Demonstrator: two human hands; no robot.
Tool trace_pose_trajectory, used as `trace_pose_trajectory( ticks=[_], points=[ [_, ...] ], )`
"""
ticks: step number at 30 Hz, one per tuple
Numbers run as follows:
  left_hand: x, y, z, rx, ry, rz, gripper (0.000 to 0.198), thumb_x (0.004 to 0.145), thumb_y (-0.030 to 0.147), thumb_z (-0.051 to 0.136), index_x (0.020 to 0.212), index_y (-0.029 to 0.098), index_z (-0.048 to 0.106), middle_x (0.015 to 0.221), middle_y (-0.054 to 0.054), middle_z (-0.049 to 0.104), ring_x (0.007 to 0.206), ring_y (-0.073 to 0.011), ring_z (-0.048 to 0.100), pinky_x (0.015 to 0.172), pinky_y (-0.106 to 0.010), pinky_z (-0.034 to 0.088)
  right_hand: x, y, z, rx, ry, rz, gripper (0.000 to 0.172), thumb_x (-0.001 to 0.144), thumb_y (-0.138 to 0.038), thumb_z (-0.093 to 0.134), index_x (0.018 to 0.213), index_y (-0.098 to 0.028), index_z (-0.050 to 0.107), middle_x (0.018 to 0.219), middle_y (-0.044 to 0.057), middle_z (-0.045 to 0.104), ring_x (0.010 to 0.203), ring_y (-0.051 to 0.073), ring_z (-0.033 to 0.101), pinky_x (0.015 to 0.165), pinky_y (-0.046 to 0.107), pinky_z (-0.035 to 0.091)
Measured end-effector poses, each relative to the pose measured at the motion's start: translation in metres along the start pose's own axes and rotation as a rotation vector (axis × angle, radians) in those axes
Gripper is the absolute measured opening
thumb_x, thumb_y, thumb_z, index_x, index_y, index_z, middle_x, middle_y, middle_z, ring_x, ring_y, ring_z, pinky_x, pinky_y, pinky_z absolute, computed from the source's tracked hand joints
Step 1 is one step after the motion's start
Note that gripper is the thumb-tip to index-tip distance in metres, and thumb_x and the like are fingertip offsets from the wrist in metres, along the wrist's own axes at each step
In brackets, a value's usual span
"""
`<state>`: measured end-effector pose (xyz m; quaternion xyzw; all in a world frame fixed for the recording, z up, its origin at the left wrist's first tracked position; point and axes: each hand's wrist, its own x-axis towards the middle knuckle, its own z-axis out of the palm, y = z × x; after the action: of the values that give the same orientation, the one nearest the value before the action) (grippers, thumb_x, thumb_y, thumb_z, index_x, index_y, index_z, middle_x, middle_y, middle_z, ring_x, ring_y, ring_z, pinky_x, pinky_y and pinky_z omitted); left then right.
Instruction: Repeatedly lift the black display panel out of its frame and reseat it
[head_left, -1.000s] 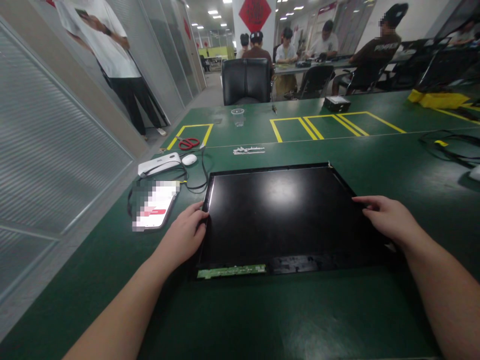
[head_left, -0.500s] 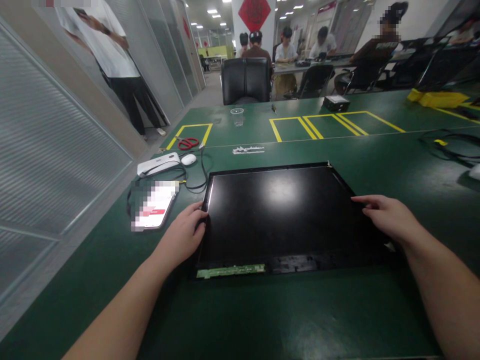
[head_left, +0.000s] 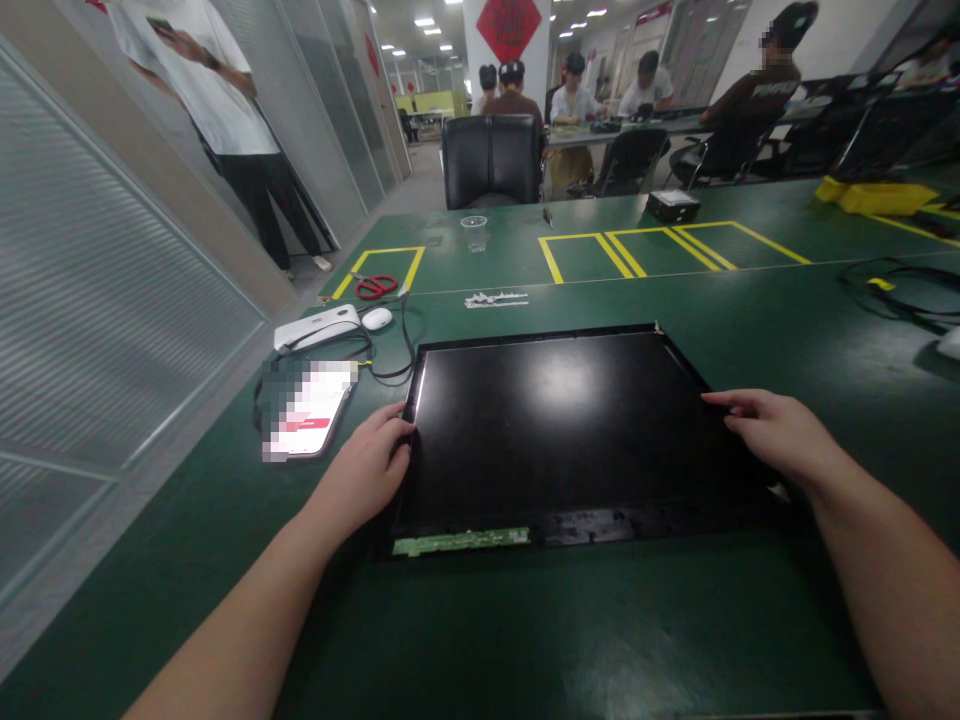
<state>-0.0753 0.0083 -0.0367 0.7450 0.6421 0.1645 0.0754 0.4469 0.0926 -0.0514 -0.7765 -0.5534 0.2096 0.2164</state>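
Observation:
A black display panel (head_left: pixel 555 430) in a dark frame lies face up on the green table (head_left: pixel 525 640). Along its near edge, toward the left, runs a narrow green circuit board (head_left: pixel 461 541). My left hand (head_left: pixel 371 460) grips the panel's left edge, the thumb on top of the rim and other fingers partly hidden at the side. On the opposite edge, my right hand (head_left: pixel 772 432) holds the frame between thumb and fingers. A ceiling light reflects off the panel's glossy surface.
Left of the panel are a lit phone (head_left: pixel 319 410), a white power bank-like device (head_left: pixel 319 328), a white mouse-shaped item (head_left: pixel 377 319), cables and red-handled scissors (head_left: pixel 376 287). Beyond stand a clear cup (head_left: pixel 474 234) and black box (head_left: pixel 673 206). More cables (head_left: pixel 892 290) lie right.

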Motion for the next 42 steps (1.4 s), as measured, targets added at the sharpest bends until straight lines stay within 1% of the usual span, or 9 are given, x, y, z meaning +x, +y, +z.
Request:
trace_pose_trajectory(
  ticks=[4,8,13,18,21,26,31,35,42],
  points=[
    [0.0,0.001,-0.001,0.001,0.007,0.003,0.04,0.098,0.031,0.049,0.128,0.018,0.071,0.152,-0.02,0.067,0.143,-0.0365,0.063,0.121,-0.056,0.05,0.0,-0.002,0.001,-0.009,0.012,-0.002,0.046,0.075,-0.021,0.059,0.113,-0.02,0.084,0.083,0.006,0.073,0.068,0.02,0.064,0.063,0.032,0.048],
    [0.002,0.001,-0.001,0.063,0.007,-0.078,0.063,0.096,0.034,0.05,0.152,0.004,0.056,0.151,-0.028,0.066,0.142,-0.0416,0.063,0.12,-0.061,0.049,0.001,-0.001,0.002,0.025,0.029,-0.014,0.046,0.074,-0.024,0.061,0.116,-0.023,0.081,0.097,0.007,0.076,0.081,0.022,0.069,0.074,0.034,0.052],
    [0.004,-0.005,0.002,0.155,-0.036,-0.075,0.057,0.099,0.038,0.045,0.134,0.005,0.073,0.149,-0.031,0.066,0.143,-0.0489,0.06,0.119,-0.068,0.046,0.001,0.003,0.004,0.079,0.058,-0.024,0.046,0.076,-0.034,0.063,0.119,-0.023,0.075,0.108,0.008,0.078,0.09,0.023,0.071,0.08,0.036,0.053],
    [0.008,-0.008,0.0,0.004,-0.008,0.003,0.044,0.094,0.029,0.051,0.123,0.02,0.082,0.148,-0.018,0.072,0.139,-0.0395,0.065,0.12,-0.058,0.05,0.001,0.003,0.006,0.07,0.077,-0.037,0.044,0.075,-0.038,0.063,0.115,-0.024,0.076,0.108,0.008,0.078,0.09,0.024,0.071,0.083,0.039,0.053],
    [0.009,-0.003,-0.005,-0.127,0.026,-0.018,0.044,0.092,0.03,0.052,0.12,0.022,0.084,0.149,-0.013,0.072,0.14,-0.0372,0.065,0.122,-0.055,0.049,0.0,-0.001,0.005,0.05,0.084,-0.029,0.043,0.074,-0.038,0.064,0.113,-0.024,0.077,0.106,0.008,0.078,0.089,0.025,0.071,0.083,0.04,0.053],
    [0.007,0.013,-0.015,-0.516,0.081,-0.292,0.052,0.094,0.043,0.057,0.134,0.021,0.08,0.137,-0.01,0.08,0.136,-0.0379,0.069,0.121,-0.056,0.05,-0.003,-0.006,0.001,0.026,0.096,-0.003,0.044,0.075,-0.038,0.063,0.114,-0.024,0.078,0.102,0.009,0.079,0.089,0.026,0.072,0.082,0.04,0.053],
    [0.006,0.036,-0.02,-0.996,0.004,-0.686,0.074,0.093,0.038,0.065,0.165,0.023,0.055,0.116,-0.01,0.087,0.1,-0.0326,0.084,0.09,-0.049,0.069,-0.003,-0.006,0.0,0.0,0.105,-0.005,0.043,0.075,-0.04,0.063,0.112,-0.025,0.079,0.1,0.008,0.079,0.088,0.026,0.072,0.082,0.041,0.052],
    [0.007,0.049,-0.022,-1.112,-0.046,-0.778,0.085,0.095,0.025,0.063,0.175,0.03,0.035,0.113,-0.006,0.087,0.086,-0.0285,0.085,0.075,-0.041,0.072,-0.002,-0.004,0.001,-0.015,0.11,-0.02,0.041,0.075,-0.04,0.063,0.11,-0.025,0.079,0.1,0.008,0.079,0.09,0.026,0.072,0.083,0.041,0.053],
    [0.008,0.062,-0.028,-1.284,0.043,-0.901,0.08,0.099,0.009,0.061,0.173,0.031,0.041,0.103,-0.007,0.088,0.076,-0.0243,0.085,0.067,-0.032,0.07,0.002,0.002,0.005,-0.048,0.111,-0.049,0.04,0.076,-0.04,0.062,0.109,-0.026,0.079,0.103,0.008,0.078,0.091,0.027,0.072,0.087,0.043,0.054]
  ],
)
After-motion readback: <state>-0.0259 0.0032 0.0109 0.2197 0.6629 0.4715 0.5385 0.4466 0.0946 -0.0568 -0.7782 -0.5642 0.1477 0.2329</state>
